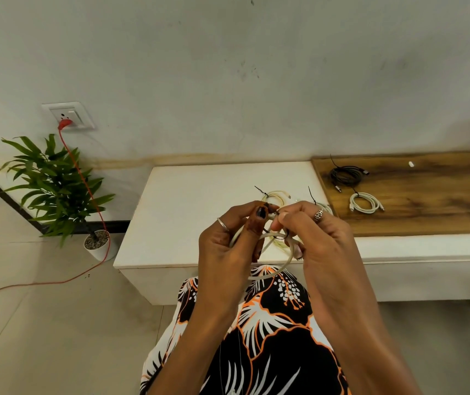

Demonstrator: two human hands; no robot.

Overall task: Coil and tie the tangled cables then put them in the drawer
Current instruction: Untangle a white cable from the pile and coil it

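Plant (57, 183): green, in a white pot (97, 246) on the floor at 9 o'clock of the frame.
Socket (68, 116): on the wall at 10 o'clock; red cord (85, 181) plugged in, running down past the plant onto the floor.
Surface (188, 201): white, low, centre frame; wooden section (427, 201) adjoining at 3 o'clock.
Left hand (228, 246): raised over the surface's near edge; fingers curled, gripping the white coiled cable (273, 273); ring on 1 finger.
White coiled cable: held between both hands, its loop hanging toward 6 o'clock; a thin black tie (278, 238) crosses it between the thumbs.
Right hand (322, 238): fingers pinching at the tie and cable; ring on 1 finger.
Cream coil (275, 196): on the white surface behind the hands, at 12 o'clock, black tie attached.
Black coil (345, 175): on the wooden section, tied.
White coil (365, 202): at 5 o'clock of the black coil, close beside it, tied.
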